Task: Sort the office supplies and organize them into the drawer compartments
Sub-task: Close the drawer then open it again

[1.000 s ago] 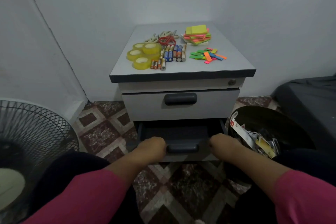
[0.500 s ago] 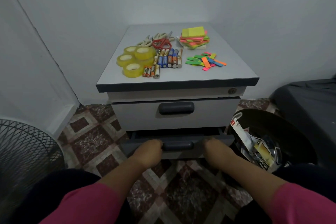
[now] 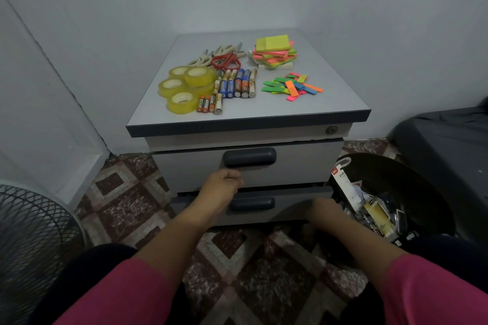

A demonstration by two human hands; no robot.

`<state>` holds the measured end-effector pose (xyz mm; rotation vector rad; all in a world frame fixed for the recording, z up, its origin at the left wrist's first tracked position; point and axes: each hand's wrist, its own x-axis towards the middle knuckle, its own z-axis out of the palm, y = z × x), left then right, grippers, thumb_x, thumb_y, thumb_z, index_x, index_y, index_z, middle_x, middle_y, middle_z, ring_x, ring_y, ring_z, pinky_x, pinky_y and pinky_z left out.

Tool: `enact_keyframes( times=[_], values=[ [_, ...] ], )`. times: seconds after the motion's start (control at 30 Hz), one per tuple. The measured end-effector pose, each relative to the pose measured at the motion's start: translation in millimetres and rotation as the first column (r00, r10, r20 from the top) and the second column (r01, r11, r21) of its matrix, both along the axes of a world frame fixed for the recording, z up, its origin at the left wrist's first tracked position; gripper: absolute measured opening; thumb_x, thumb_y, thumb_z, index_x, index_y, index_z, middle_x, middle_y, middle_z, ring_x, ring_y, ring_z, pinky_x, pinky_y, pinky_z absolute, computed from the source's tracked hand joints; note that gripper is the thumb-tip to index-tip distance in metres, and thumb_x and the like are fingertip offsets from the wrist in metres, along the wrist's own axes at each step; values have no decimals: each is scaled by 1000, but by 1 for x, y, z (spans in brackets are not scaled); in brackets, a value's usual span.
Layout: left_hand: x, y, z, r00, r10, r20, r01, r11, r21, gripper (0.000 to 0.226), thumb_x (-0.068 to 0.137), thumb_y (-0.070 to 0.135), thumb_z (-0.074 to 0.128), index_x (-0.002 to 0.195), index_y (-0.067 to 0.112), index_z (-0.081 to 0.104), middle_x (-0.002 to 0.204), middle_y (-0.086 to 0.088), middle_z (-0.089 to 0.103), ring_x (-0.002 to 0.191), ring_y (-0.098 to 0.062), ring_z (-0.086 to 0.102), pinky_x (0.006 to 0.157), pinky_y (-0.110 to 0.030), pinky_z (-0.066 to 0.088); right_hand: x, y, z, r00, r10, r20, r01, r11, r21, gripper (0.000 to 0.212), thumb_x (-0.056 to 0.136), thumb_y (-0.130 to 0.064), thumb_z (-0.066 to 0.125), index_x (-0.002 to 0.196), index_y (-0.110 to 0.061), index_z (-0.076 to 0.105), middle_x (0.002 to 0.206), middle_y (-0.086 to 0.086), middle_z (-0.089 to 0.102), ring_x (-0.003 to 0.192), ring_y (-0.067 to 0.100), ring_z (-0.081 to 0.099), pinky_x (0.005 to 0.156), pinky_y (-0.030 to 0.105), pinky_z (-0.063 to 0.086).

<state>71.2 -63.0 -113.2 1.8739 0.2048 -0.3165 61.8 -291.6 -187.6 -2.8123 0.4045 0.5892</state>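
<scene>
Drawers have swapped roles: the left hand (image 3: pixel 223 184), fingers curled and empty, has risen from the lower drawer (image 3: pixel 285 206), now pushed nearly shut, toward the upper drawer's handle (image 3: pixel 249 157). The right hand (image 3: pixel 323 210) rests at the lower front's right end, its fingers hidden. Supplies (image 3: pixel 232 82) wait unsorted on the cabinet top (image 3: pixel 330 103).

We've got open floor (image 3: pixel 253 272) in front of the cabinet (image 3: pixel 298 166), so that approach is free. A bin (image 3: pixel 412 177) crowds its right side and a fan (image 3: pixel 31 232) sits off to the left. On top, the front strip (image 3: pixel 290 111) is bare; tape (image 3: pixel 182 87), batteries (image 3: pixel 235 84) and notes (image 3: pixel 274 53) fill the rest.
</scene>
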Motion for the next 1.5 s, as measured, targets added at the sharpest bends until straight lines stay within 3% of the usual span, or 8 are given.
enact_keyframes(
  times=[0.27,0.37,0.67,0.83,0.97,1.13,1.5],
  values=[
    [-3,-4,2,1000,-12,11,12,1000,-13,30,94,13,57,124,12,57,94,2,59,77,-2,51,61,-15,38,-1,-19,-13,997,60,58,-60,998,-1,26,90,-18,48,104,-3,64,110,15,65,103,29,61,84,31,47],
    [-4,2,2,1000,-7,12,7,1000,-15,30,94,13,58,124,11,57,103,0,61,79,-1,52,64,-13,40,1,-26,-8,994,68,86,-68,998,6,27,91,-19,49,107,-6,66,112,12,65,102,25,62,86,30,48],
    [-5,8,6,1000,3,13,-3,999,-54,27,93,12,59,120,10,59,104,-1,63,82,-4,55,67,-13,42,-7,-28,2,999,37,-11,-37,998,45,32,92,-22,54,116,-4,64,117,13,64,108,25,60,88,28,46],
    [-5,5,12,996,39,-81,-62,951,-302,23,92,12,59,115,13,61,114,-5,66,109,-16,59,86,-27,49,-2,-13,2,998,49,39,-56,982,181,27,93,-24,55,107,-5,67,107,10,67,99,23,62,73,24,42],
    [-8,1,15,983,33,-181,-132,811,-570,26,94,-1,48,116,9,59,116,-4,67,113,-19,57,92,-31,46,2,-6,-1,992,-13,123,-27,946,323,26,89,-23,61,109,-9,69,107,9,69,97,22,64,82,29,49],
    [-11,-2,13,981,8,-192,-134,746,-653,39,88,-8,46,121,11,58,116,1,68,117,-16,54,98,-34,42,0,1,-1,988,-30,150,-26,935,355,18,88,-15,57,98,-5,69,101,11,69,98,27,64,72,26,43],
    [-14,-1,14,985,-12,-171,-104,755,-648,40,87,-8,45,119,13,60,118,3,68,120,-16,52,104,-35,40,2,10,2,990,-48,134,-5,928,372,31,91,-13,55,120,-3,60,122,16,62,113,31,58,97,37,46]
  ],
)
